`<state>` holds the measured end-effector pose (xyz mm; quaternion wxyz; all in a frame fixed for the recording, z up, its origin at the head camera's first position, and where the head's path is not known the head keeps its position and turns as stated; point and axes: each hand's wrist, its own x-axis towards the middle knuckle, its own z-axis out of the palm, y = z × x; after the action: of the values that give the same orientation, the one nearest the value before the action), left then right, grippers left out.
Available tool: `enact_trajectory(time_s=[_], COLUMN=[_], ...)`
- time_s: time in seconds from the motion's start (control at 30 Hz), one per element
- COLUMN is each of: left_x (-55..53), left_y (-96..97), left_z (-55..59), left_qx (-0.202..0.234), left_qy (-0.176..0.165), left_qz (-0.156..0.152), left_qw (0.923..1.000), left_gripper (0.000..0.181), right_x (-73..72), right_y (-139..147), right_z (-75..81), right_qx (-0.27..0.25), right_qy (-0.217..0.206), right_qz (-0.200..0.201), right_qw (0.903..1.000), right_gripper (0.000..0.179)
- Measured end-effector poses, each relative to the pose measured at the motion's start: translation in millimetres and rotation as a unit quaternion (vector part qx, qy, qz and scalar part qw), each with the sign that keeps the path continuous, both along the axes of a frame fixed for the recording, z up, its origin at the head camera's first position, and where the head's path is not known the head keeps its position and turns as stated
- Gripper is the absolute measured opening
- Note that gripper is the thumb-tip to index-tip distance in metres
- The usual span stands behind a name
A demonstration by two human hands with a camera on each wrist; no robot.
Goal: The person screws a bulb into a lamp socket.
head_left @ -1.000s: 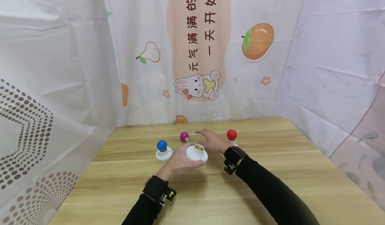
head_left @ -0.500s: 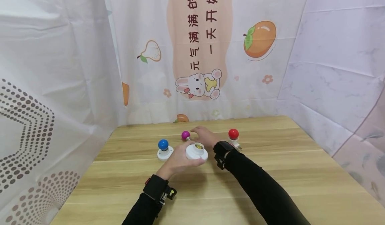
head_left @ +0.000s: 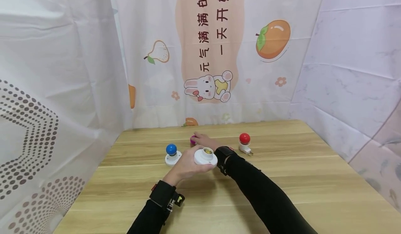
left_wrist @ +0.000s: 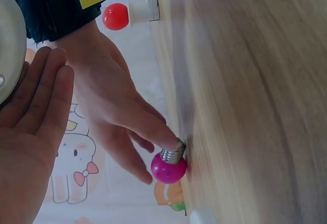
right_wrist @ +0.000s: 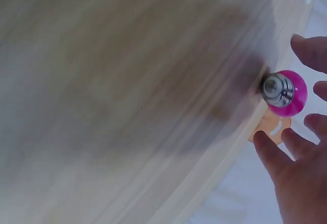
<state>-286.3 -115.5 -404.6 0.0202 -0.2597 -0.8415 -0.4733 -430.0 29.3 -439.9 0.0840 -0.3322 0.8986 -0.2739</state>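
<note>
My left hand [head_left: 184, 166] holds a white round lamp socket [head_left: 205, 156] above the table, its threaded brass opening facing up with no bulb in it. My right hand [head_left: 206, 142] reaches behind it to a magenta light bulb [left_wrist: 168, 170] lying on the table. In the right wrist view the fingers are spread on either side of the bulb [right_wrist: 295, 95], whose metal screw base points toward the camera. From the left wrist view, a fingertip of the right hand [left_wrist: 110, 93] overlaps the screw base; whether it touches cannot be told.
A blue bulb [head_left: 171, 149] sits in a white round socket [head_left: 171, 160] left of my left hand. To the right, a red bulb [head_left: 244, 138] stands in a white plug-type holder [head_left: 244, 148]. The wooden table [head_left: 282, 178] ends at a printed curtain [head_left: 156, 88].
My right hand has moved left and over the magenta bulb, covering most of it in the head view. The left hand still holds the socket, almost unmoved. The head view has shifted slightly.
</note>
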Motion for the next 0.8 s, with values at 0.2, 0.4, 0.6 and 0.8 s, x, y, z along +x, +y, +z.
enact_trajectory(time_s=[0.2,0.4,0.6,0.8], left_x=[1.0,1.4,0.1,-0.5], left_y=[2.5,3.3,3.7,4.0], left_z=[-1.1,-2.3,-3.7,-3.1], left_qx=[0.010,0.010,0.009,0.008], left_qy=[0.001,0.000,-0.002,-0.004], left_qz=[-0.004,-0.006,-0.008,-0.010], left_qw=[0.9999,0.9999,0.9999,0.9999], left_gripper=[0.064,0.066,0.065,0.063], right_x=[-0.7,8.9,16.8,25.4], right_y=[2.5,1.2,0.2,2.4], right_z=[-13.2,-6.9,1.6,10.1], right_qx=[0.070,0.055,0.061,0.077], right_qy=[0.111,0.133,0.130,0.110], right_qz=[0.047,0.001,-0.049,-0.070], right_qw=[0.9903,0.9897,0.9884,0.9884], right_gripper=[0.042,0.017,0.009,0.007])
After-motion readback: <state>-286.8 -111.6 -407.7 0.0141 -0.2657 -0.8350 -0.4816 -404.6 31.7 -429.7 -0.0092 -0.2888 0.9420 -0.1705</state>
